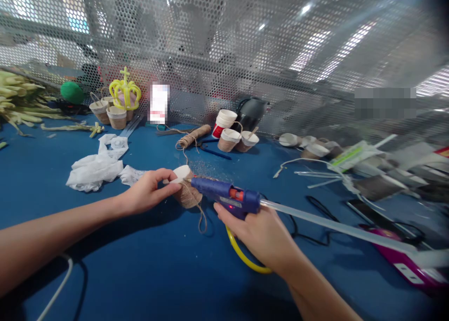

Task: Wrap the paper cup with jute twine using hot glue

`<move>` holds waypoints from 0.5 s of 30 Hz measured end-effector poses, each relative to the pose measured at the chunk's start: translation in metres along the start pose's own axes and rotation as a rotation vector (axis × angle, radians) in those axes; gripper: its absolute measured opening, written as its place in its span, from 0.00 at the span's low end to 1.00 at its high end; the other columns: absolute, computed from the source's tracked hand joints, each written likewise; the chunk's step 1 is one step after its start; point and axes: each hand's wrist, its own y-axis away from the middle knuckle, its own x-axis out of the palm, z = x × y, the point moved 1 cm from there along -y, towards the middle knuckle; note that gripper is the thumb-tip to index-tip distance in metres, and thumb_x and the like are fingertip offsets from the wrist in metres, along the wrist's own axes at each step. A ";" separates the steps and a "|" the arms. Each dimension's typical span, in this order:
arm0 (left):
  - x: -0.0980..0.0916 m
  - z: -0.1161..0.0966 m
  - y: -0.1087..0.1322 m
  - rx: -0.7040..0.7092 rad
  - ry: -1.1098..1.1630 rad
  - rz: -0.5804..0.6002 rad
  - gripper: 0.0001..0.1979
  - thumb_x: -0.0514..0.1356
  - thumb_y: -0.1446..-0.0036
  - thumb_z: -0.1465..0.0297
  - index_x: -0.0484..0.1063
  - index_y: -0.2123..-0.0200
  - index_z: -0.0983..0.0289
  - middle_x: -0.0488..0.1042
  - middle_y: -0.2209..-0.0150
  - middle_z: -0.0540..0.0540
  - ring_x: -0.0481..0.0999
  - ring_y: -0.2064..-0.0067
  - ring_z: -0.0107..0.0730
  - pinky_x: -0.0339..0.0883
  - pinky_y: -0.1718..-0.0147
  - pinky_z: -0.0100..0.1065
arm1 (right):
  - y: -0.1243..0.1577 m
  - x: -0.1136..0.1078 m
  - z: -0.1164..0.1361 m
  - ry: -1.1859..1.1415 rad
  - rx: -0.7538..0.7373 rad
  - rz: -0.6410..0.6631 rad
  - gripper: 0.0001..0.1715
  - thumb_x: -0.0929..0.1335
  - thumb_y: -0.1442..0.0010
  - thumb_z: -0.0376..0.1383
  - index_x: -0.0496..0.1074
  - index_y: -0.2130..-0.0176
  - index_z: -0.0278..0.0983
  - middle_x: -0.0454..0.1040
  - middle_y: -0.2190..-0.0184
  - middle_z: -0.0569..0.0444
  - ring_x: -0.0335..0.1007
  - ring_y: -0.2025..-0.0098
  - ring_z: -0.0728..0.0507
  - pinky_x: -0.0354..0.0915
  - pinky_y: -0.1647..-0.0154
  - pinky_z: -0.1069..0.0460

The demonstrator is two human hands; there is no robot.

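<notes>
My left hand (149, 190) is closed on a paper cup wrapped in jute twine (185, 192), which lies on its side on the blue table (157, 265). My right hand (261, 232) grips a blue hot glue gun (226, 197), its nozzle touching the cup's twine near the rim. A long clear glue stick (326, 223) sticks out of the gun's back toward the right. A loose end of twine (202, 218) hangs from the cup. The gun's yellow stand loop (245, 258) curves below my right hand.
A twine spool (194, 136), several twine-wrapped cups (238, 141), stacked paper cups (222, 122) and a yellow crown (124, 92) stand at the back by a perforated metal screen (224, 40). White lace (96, 169) lies left. Cables, glue sticks and a magenta device (407, 260) crowd the right.
</notes>
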 end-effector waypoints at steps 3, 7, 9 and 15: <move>0.000 -0.001 0.001 0.009 -0.014 -0.004 0.14 0.51 0.45 0.62 0.68 0.70 0.67 0.73 0.70 0.54 0.70 0.67 0.32 0.65 0.65 0.31 | 0.000 0.002 0.004 -0.082 0.049 0.031 0.15 0.61 0.47 0.39 0.73 0.76 0.37 0.71 0.83 0.52 0.65 0.81 0.45 0.60 0.79 0.51; 0.001 0.000 0.001 0.007 -0.030 0.000 0.14 0.51 0.45 0.62 0.68 0.70 0.67 0.73 0.70 0.54 0.70 0.67 0.31 0.64 0.65 0.31 | 0.001 0.002 0.004 -0.118 0.041 0.056 0.13 0.61 0.47 0.39 0.71 0.76 0.37 0.71 0.81 0.52 0.67 0.78 0.44 0.61 0.75 0.50; 0.001 0.000 0.000 0.006 -0.028 0.005 0.14 0.51 0.45 0.61 0.68 0.69 0.67 0.73 0.70 0.54 0.70 0.67 0.32 0.64 0.65 0.32 | 0.001 0.003 0.001 -0.157 0.071 0.064 0.13 0.61 0.47 0.39 0.70 0.77 0.37 0.70 0.83 0.54 0.64 0.81 0.45 0.60 0.78 0.51; -0.002 0.002 0.000 0.009 -0.015 0.029 0.14 0.51 0.45 0.61 0.68 0.68 0.66 0.73 0.68 0.55 0.71 0.64 0.34 0.64 0.63 0.33 | -0.002 0.002 -0.007 -0.243 0.049 0.046 0.12 0.62 0.46 0.39 0.66 0.77 0.36 0.68 0.84 0.56 0.64 0.80 0.47 0.62 0.76 0.52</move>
